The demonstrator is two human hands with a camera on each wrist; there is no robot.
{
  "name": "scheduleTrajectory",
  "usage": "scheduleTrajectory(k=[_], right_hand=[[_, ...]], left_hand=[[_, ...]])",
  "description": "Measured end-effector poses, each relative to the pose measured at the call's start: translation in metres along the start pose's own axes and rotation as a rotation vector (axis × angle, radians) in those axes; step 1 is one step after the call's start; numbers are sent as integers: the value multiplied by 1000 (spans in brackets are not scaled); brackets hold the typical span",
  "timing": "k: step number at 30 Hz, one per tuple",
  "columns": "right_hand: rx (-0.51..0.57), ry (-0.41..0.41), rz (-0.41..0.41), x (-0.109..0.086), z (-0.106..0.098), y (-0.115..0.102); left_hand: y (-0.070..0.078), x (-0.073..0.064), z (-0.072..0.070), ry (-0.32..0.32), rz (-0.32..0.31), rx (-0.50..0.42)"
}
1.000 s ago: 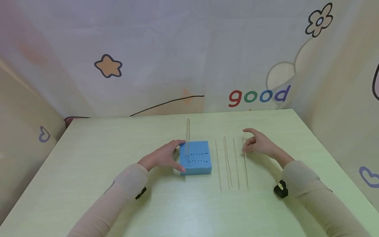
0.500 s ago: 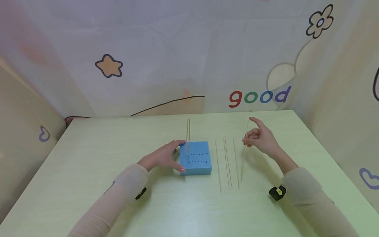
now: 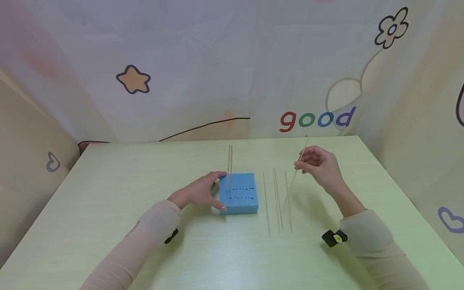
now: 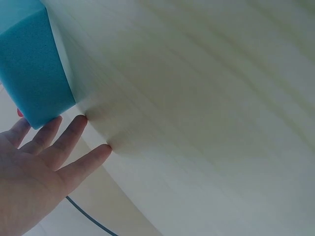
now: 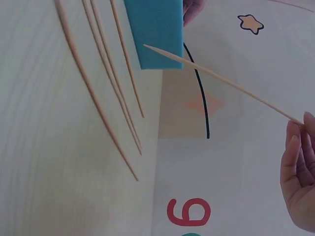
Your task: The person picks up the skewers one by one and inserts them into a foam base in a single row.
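Observation:
A blue foam block (image 3: 243, 181) with rows of dark holes rests on the table. Two thin wooden skewers (image 3: 231, 165) stand upright in its left part. My left hand (image 3: 200, 191) holds the block by its left side, thumb at the front corner and fingers at the back one. Right of the loose skewers, my right hand (image 3: 322, 167) pinches a bamboo skewer (image 5: 221, 78) between thumb and fingers. It is raised and slanted, its pointed end (image 5: 152, 47) down toward the left. In the left wrist view, fingertips (image 4: 51, 125) lie against the block's lower edge.
Several loose skewers (image 3: 266, 204) lie roughly parallel on the pale wooden table (image 3: 127, 181), just right of the block. Behind the table hangs a printed cloth (image 3: 203, 72) with a star and colored letters. More cloth walls stand at both sides.
My right hand has lifted the rightmost skewer off the table and tilted it, its lower end swinging left. My index finger has come down from its top end. My left hand and the block stay put.

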State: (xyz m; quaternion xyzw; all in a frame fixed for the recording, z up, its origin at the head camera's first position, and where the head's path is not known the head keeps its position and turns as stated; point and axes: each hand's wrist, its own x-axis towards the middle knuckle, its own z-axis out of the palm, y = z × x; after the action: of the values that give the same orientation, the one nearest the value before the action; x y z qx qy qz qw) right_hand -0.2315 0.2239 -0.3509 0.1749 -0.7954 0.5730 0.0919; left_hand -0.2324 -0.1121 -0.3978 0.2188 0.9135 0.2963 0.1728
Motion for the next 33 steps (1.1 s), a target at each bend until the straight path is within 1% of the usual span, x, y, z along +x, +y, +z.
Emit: scheduleTrajectory(k=[4,7,16,21,28,33], right_hand=[[34,16,-60,-1,6,-11],[68,26,-85,-1,12,-17],[121,58,-160,2,30,-26],[128,53,-183,5,41,-34],[141,26,-215,10,58,-41],[155,25,-238,13,67,-47]], left_hand=[[0,0,0,1,-3,-4],[-1,0,0,-1,-5,-2],[-1,0,0,-3,2,-10],[0,-1,0,-2,-1,-21],[-1,0,-1,-2,-21,-3],[-1,0,-1,-2,1,-7]])
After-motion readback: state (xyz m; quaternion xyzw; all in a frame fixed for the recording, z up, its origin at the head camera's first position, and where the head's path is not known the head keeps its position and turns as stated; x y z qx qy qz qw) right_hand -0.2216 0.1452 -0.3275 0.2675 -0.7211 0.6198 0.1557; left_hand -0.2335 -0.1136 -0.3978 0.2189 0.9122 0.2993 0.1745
